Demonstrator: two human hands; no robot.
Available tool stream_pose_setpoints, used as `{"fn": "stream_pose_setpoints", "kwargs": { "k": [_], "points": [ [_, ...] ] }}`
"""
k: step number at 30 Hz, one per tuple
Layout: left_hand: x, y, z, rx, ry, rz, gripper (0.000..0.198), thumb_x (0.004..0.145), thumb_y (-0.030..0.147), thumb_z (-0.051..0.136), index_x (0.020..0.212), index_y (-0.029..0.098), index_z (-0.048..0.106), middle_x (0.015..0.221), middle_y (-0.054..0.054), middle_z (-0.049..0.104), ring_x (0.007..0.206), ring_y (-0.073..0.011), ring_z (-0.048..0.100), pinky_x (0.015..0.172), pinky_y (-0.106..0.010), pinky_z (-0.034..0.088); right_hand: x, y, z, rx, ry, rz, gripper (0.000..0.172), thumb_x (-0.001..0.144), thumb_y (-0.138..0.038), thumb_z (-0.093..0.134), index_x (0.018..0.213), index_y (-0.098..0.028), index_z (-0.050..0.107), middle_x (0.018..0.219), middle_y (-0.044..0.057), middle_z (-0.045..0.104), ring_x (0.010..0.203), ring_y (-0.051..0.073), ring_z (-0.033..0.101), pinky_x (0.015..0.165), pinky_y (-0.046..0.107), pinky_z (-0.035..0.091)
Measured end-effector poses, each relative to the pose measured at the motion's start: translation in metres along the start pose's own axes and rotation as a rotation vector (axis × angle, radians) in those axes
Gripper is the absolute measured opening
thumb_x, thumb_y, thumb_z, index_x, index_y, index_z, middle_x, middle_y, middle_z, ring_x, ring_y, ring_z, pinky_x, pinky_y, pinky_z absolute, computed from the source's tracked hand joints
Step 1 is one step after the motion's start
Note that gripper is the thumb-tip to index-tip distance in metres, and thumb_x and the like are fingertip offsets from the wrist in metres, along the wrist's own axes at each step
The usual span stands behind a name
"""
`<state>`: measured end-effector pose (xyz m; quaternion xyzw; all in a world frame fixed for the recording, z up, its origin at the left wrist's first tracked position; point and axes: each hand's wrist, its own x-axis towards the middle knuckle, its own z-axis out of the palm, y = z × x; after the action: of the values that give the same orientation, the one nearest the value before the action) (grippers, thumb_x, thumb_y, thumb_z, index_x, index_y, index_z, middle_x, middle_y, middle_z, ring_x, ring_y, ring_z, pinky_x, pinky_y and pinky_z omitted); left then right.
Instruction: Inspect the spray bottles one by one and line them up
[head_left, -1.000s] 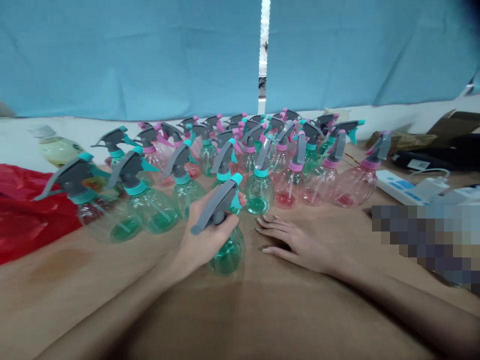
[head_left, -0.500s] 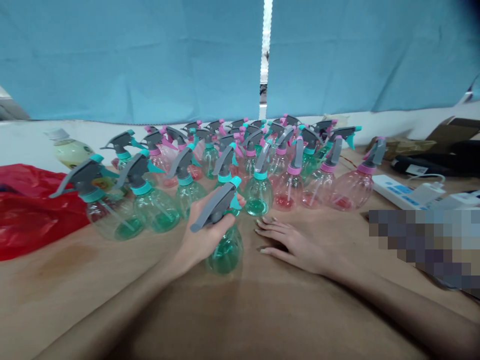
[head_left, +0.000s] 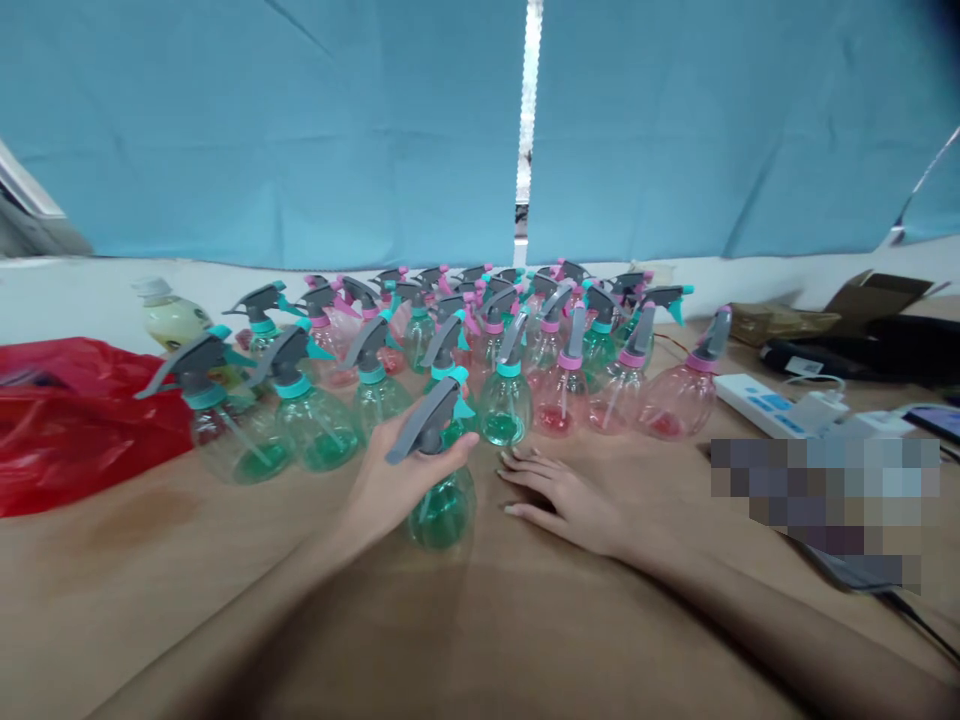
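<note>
My left hand (head_left: 386,475) is around the neck of a green spray bottle (head_left: 441,512) with a grey-and-turquoise trigger head. The bottle stands upright on the table, closer to me than the others. My thumb stretches across the front of its neck, while the other fingers are mostly hidden behind it. To the right, my right hand (head_left: 562,495) lies on the tabletop, holding nothing, its fingers extended. Just beyond that hand stand another green spray bottle (head_left: 506,405) and a pink spray bottle (head_left: 559,405), both with a little liquid inside.
Several more green and pink spray bottles (head_left: 319,425) stand in rows across the table (head_left: 480,640). At the left lie a red plastic bag (head_left: 82,430) and a capped bottle (head_left: 171,312). A white power strip (head_left: 757,405) with plugs and an open cardboard box (head_left: 874,300) are at the right.
The view has shifted slightly, so the rows appear a little lower. My left thumb has straightened from its earlier bend around the bottle's neck. My right hand still rests on the table.
</note>
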<state>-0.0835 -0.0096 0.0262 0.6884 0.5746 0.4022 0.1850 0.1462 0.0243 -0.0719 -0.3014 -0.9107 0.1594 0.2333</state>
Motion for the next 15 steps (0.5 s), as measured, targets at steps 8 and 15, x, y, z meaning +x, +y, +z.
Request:
{"fn": "stream_pose_setpoints", "kwargs": {
  "k": [8,15],
  "points": [
    [-0.014,0.006,-0.008,0.133,-0.012,0.066,0.057,0.076,0.049,0.066,0.128,0.029,0.053,0.093,-0.002,0.067,0.081,-0.0240,0.063,0.071,-0.036,0.051,0.001,0.000,0.004,-0.017,0.028,0.003,0.044,0.094,-0.046,0.047,0.130,-0.020,0.053,0.134,0.010,0.057,0.130,0.023,0.046,0.110,0.047,0.033],
    [-0.030,-0.016,-0.009,0.060,-0.059,0.019,0.062,0.078,0.049,0.064,0.128,0.018,0.047,0.117,-0.011,0.062,0.107,-0.0290,0.058,0.091,-0.046,0.045,0.005,-0.015,0.006,-0.108,0.008,0.032,0.044,0.094,-0.044,0.046,0.129,-0.019,0.055,0.134,0.013,0.056,0.130,0.026,0.046,0.108,0.048,0.037]
  ]
}}
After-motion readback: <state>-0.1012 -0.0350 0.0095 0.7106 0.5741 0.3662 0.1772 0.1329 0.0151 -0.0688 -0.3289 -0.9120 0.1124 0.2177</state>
